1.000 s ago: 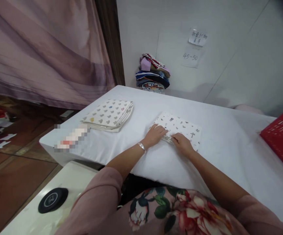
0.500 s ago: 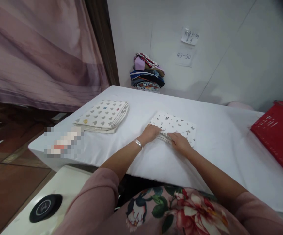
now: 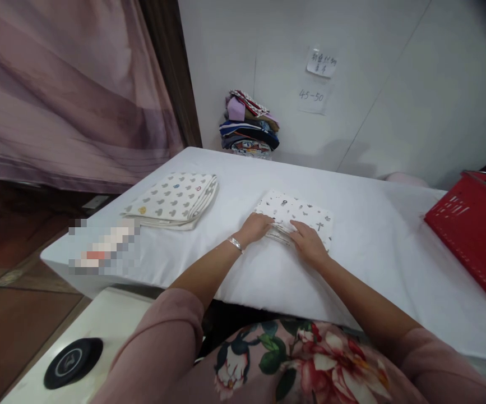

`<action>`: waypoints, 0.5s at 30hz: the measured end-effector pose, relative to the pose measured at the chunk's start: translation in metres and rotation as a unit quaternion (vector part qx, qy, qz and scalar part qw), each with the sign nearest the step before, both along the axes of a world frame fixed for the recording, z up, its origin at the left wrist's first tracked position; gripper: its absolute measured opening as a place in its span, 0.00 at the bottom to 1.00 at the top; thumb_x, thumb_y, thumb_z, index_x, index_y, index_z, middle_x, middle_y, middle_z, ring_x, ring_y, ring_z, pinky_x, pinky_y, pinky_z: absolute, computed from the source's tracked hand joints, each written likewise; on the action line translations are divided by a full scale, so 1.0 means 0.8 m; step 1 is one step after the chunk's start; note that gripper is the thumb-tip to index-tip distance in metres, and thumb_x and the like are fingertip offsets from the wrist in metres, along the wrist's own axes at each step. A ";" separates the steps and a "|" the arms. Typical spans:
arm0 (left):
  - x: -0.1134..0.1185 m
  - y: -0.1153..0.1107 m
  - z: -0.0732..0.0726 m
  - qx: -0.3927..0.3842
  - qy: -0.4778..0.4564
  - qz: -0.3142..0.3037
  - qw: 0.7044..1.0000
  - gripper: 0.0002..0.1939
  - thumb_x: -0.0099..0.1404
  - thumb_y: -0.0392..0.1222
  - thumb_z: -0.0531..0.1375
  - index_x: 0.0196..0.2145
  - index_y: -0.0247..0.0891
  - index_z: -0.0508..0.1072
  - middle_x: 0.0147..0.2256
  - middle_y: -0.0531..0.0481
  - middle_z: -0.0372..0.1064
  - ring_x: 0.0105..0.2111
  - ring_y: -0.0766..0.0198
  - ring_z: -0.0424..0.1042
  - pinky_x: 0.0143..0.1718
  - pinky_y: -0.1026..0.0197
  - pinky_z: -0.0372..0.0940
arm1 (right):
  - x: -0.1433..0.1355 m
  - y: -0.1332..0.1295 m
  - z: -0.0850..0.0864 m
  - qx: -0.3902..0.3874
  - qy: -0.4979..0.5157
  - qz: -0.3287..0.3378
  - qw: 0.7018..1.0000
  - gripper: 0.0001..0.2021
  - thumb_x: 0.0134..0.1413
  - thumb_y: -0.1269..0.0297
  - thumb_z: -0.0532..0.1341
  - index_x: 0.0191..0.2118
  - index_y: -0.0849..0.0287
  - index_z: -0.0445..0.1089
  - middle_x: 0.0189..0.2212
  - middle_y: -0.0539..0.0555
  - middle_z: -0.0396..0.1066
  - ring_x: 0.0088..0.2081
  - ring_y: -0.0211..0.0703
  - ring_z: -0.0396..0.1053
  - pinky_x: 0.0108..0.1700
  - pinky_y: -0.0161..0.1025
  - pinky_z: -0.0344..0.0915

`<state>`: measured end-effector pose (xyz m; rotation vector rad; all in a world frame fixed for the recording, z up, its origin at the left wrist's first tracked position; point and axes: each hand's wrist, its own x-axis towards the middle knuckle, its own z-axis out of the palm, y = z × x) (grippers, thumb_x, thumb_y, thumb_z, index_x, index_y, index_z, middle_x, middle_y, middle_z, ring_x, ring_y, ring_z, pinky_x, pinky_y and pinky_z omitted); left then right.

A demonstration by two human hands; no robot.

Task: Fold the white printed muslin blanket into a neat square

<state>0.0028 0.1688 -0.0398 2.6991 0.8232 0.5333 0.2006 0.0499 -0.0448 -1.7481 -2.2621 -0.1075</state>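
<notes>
A folded white cloth with small dark prints lies on the white-covered table in front of me. At the left end of its near edge, my left hand is closed on the layers, with a silver bracelet at the wrist. My right hand grips the same edge a little to the right, thumb and fingers around the fold. Between the two hands the stacked layers show, slightly raised. The fingertips are partly hidden by the fabric.
Left on the table lies another folded cloth with grey prints. A red plastic basket stands at the right. Behind the table is a stack of folded fabrics against the wall. A black round object rests on a white surface at lower left.
The right hand's fingers have shifted slightly on the near edge, and the fold between the hands looks a little more lifted. The view has moved slightly.
</notes>
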 end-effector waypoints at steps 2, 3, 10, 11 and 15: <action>0.000 -0.002 0.003 -0.003 0.002 -0.002 1.000 0.12 0.65 0.38 0.51 0.36 0.41 0.74 0.35 0.52 0.74 0.37 0.62 0.70 0.42 0.59 0.58 | 0.000 0.001 -0.002 0.002 -0.009 -0.015 1.000 0.14 0.58 0.70 0.49 0.45 0.55 0.69 0.61 0.56 0.54 0.60 0.52 0.50 0.55 0.52 0.54; -0.001 -0.003 0.004 -0.003 0.004 -0.002 1.000 0.12 0.65 0.38 0.50 0.35 0.41 0.74 0.35 0.52 0.74 0.37 0.63 0.70 0.42 0.60 0.58 | 0.000 0.002 -0.002 0.003 -0.016 -0.021 1.000 0.14 0.59 0.69 0.49 0.45 0.56 0.69 0.61 0.56 0.54 0.60 0.53 0.50 0.55 0.53 0.53; -0.002 -0.005 0.001 0.009 0.007 -0.001 1.000 0.12 0.65 0.38 0.51 0.37 0.42 0.75 0.36 0.51 0.74 0.38 0.62 0.69 0.42 0.59 0.58 | 0.001 -0.001 -0.001 0.025 -0.066 -0.002 0.998 0.13 0.60 0.70 0.49 0.37 0.60 0.71 0.57 0.60 0.60 0.60 0.54 0.51 0.54 0.52 0.53; -0.003 -0.005 -0.002 0.014 0.005 0.000 1.000 0.12 0.65 0.39 0.51 0.39 0.42 0.74 0.38 0.51 0.74 0.39 0.61 0.69 0.43 0.59 0.58 | 0.001 -0.004 -0.001 0.029 -0.056 0.013 0.998 0.13 0.60 0.71 0.48 0.37 0.59 0.71 0.57 0.59 0.60 0.60 0.52 0.51 0.54 0.52 0.53; -0.007 -0.006 -0.018 0.041 -0.001 -0.006 0.999 0.12 0.65 0.40 0.53 0.44 0.41 0.72 0.42 0.50 0.72 0.44 0.60 0.67 0.47 0.56 0.56 | 0.001 -0.014 -0.004 0.036 -0.026 0.035 0.998 0.14 0.61 0.70 0.47 0.38 0.59 0.71 0.56 0.58 0.61 0.58 0.49 0.54 0.53 0.49 0.54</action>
